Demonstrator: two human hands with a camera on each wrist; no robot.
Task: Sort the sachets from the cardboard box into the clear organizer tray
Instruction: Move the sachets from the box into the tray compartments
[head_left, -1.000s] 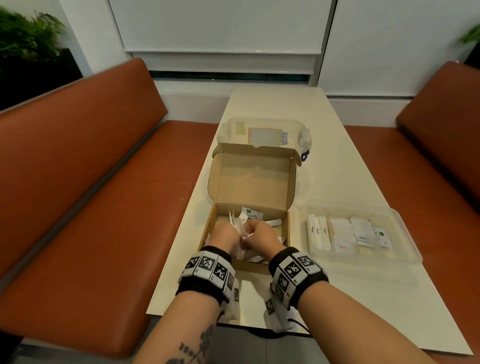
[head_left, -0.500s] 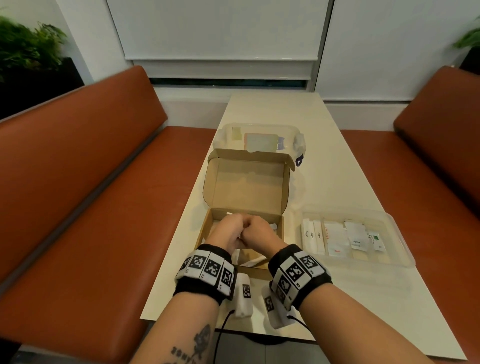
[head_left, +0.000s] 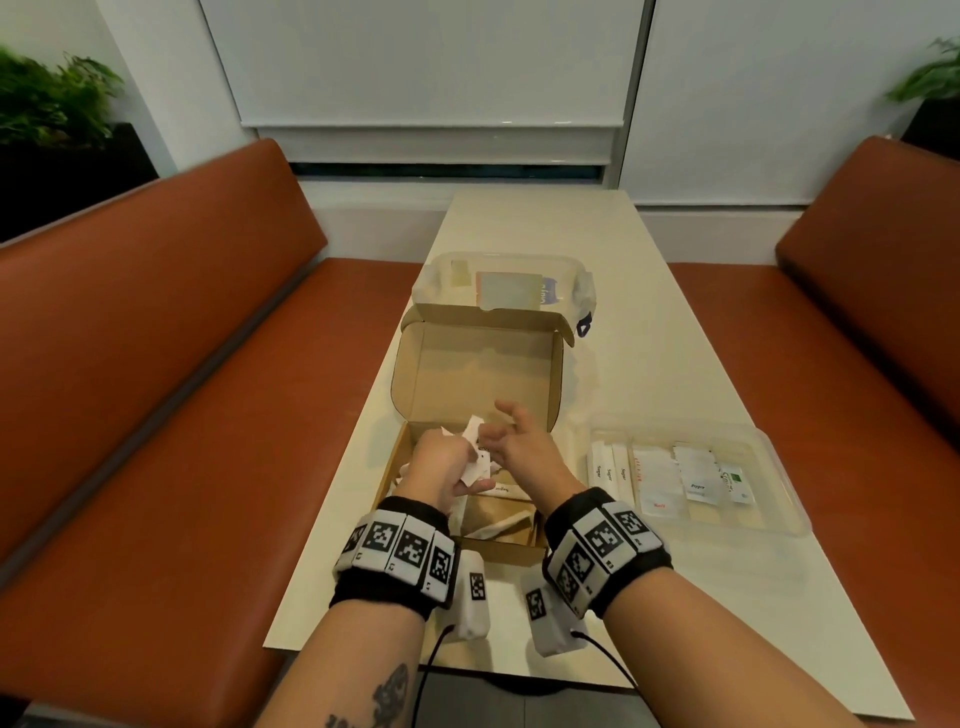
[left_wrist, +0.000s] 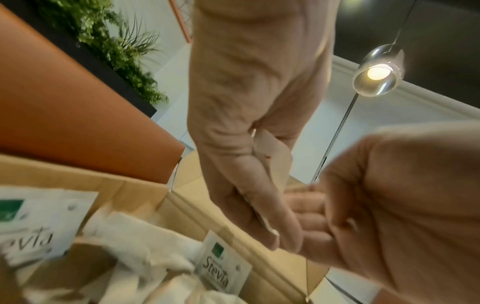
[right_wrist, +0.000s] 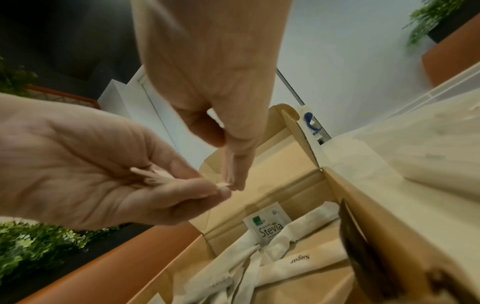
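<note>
Cardboard box (head_left: 478, 374), head view centre: left hand (head_left: 441, 465) grips a sachet bunch (head_left: 475, 447) above it, long axis up-frame; right hand (head_left: 524, 452) just beside, nearer the clear tray (head_left: 774, 470) at right. Left wrist view: grip confirmed. Right wrist view: right fingers (right_wrist: 237, 168) touch the bunch's tip; pinching or not, cannot tell.

The work surface is a long cream-white rectangular table (head_left: 649, 312) that extends forward past the grip to a white wall. A rust-orange upholstered bench (head_left: 156, 364) runs left of the grip. A matching second bench (head_left: 857, 338) runs well to its right. Ahead of and above the grip, a white roller blind (head_left: 431, 62) covers the window, leaving a dark strip of glass (head_left: 447, 170) below its hem. A green plant in a black planter (head_left: 52, 104) stands behind the left bench back. A lit pendant lamp with a clear glass shade (left_wrist: 376, 72) hangs above the grip.
</note>
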